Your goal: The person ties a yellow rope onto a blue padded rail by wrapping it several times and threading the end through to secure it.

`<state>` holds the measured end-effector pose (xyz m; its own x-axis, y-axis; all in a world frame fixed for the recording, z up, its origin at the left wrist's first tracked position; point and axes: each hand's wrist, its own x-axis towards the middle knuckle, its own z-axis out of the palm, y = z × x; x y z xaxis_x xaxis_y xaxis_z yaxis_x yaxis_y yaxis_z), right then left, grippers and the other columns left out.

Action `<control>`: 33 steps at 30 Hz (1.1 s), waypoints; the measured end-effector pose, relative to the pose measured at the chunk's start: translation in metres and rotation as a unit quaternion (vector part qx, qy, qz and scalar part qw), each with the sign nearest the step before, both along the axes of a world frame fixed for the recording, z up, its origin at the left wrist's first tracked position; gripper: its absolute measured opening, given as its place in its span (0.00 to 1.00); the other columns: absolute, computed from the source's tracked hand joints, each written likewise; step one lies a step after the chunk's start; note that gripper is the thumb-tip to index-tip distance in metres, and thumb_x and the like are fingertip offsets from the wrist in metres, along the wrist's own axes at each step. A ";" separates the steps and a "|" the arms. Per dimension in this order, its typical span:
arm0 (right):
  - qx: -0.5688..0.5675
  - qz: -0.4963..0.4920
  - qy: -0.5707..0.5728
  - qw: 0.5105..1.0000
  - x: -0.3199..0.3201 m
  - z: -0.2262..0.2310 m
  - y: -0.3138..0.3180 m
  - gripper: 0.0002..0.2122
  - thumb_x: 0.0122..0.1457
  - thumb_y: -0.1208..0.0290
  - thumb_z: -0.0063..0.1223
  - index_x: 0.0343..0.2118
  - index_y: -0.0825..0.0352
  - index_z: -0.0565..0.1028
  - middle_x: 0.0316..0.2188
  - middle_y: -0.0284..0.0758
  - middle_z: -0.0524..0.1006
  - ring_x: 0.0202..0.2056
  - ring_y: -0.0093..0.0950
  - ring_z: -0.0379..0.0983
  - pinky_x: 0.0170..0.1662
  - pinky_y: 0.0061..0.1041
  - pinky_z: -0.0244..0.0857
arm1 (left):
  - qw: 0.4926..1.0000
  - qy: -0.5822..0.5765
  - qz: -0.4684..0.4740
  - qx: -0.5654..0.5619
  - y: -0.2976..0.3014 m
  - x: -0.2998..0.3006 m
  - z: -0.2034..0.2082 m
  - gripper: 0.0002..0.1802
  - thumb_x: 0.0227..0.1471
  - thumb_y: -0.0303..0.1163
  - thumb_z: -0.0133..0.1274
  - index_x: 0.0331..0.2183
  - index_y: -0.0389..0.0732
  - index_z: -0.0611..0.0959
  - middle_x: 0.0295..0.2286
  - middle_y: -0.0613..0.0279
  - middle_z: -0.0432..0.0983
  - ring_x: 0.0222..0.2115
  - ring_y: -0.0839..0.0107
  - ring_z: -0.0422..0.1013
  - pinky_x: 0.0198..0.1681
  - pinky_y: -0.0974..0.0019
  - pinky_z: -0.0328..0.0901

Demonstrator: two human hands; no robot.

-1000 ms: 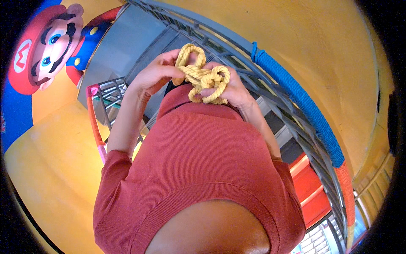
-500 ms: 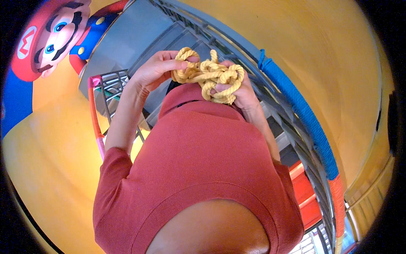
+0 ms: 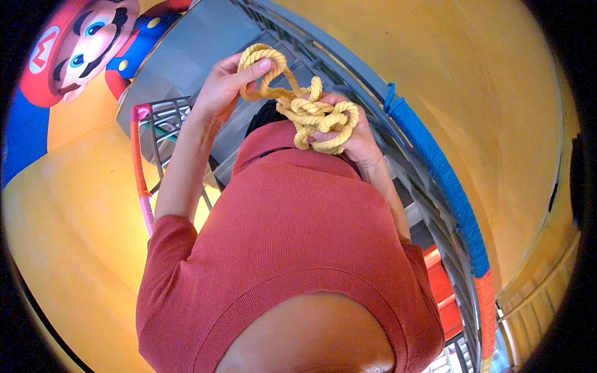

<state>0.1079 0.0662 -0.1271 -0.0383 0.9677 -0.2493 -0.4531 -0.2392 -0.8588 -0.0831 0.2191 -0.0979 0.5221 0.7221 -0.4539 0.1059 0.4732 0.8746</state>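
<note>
A tangled yellow twisted rope [image 3: 314,114] is held up in front of my body between both hands. My left hand [image 3: 233,81] pinches a loop of it, thumb on top, raised a little farther out than the rest of the bundle. Around the knotted mass my right hand [image 3: 354,133] is closed, its fingers partly hidden behind the coils. Strands run across from the loop to the bundle. No loose rope end can be made out for certain.
On the right curves a metal stair railing wrapped in blue cord [image 3: 438,168] and orange cord [image 3: 485,304]. Another railing with orange-pink wrapping [image 3: 138,158] stands at left. Grey steps [image 3: 239,53] lie beyond my hands. A cartoon figure [image 3: 93,46] decorates the yellow wall [image 3: 68,205].
My left hand has moved up and to the left, drawing its loop away from the bundle and widening it. The right hand stays nearly in place, holding the tangle.
</note>
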 end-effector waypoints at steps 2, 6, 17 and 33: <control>0.008 0.010 0.007 1.000 -0.002 0.008 0.004 0.21 0.38 0.80 0.65 0.38 0.69 0.70 0.38 0.33 0.75 0.39 0.20 0.70 0.44 0.21 0.65 | 0.997 0.052 -0.019 0.050 0.006 -0.003 -0.001 0.15 0.48 0.43 0.57 0.29 0.40 0.79 0.22 0.70 0.72 0.19 0.83 0.61 0.23 0.78 0.55; 0.012 0.033 0.055 0.998 -0.003 0.010 0.011 0.21 0.38 0.82 0.65 0.39 0.69 0.70 0.39 0.33 0.73 0.41 0.23 0.69 0.46 0.23 0.64 | 0.989 0.057 -0.115 -0.078 0.006 0.012 0.010 0.20 0.44 0.47 0.59 0.27 0.39 0.81 0.16 0.73 0.68 0.17 0.86 0.59 0.20 0.78 0.51; 0.029 -0.033 0.138 0.989 0.000 0.007 0.023 0.21 0.37 0.74 0.64 0.37 0.69 0.71 0.54 0.46 0.63 0.49 0.32 0.67 0.50 0.32 0.63 | 0.976 -0.195 0.038 -0.085 0.014 0.001 -0.001 0.15 0.53 0.42 0.46 0.30 0.38 0.76 0.25 0.68 0.70 0.25 0.78 0.64 0.31 0.75 0.60; -0.083 -0.094 0.196 0.973 0.005 -0.032 0.007 0.26 0.39 0.78 0.60 0.45 0.69 0.66 0.42 0.37 0.71 0.43 0.29 0.69 0.47 0.29 0.65 | 0.997 -0.049 -0.058 -0.029 -0.010 0.007 0.017 0.11 0.48 0.39 0.58 0.29 0.43 0.77 0.19 0.72 0.71 0.18 0.86 0.60 0.20 0.80 0.51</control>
<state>0.1131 0.0730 -0.1588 0.0119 0.9145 -0.4044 -0.7873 -0.2408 -0.5676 -0.0763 0.2090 -0.0806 0.6449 0.6280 -0.4355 0.0787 0.5123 0.8552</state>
